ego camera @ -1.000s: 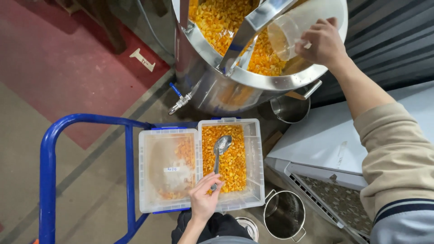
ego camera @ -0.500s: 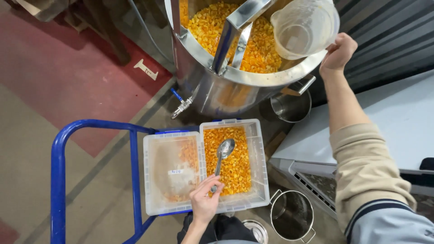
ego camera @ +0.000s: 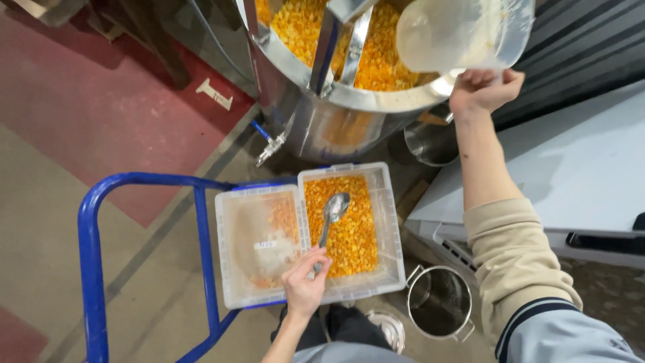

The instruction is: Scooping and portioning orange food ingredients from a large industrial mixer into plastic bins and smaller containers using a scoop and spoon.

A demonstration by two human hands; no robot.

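Observation:
My right hand grips the handle of a clear plastic jug, held level over the rim of a large steel vat full of orange and yellow pieces. The jug looks nearly empty, with residue on its walls. My left hand holds the handle of a metal ladle whose bowl rests on the orange pieces in a clear plastic bin. A second clear bin beside it on the left holds only a few pieces.
Both bins sit on a blue trolley. A steel pot stands on the floor at lower right, another steel pot under the vat. A grey counter is on the right. The vat's tap points left.
My right hand has tipped the jug back from pouring to level and drawn it slightly away from the vat. The left hand and ladle stay in place.

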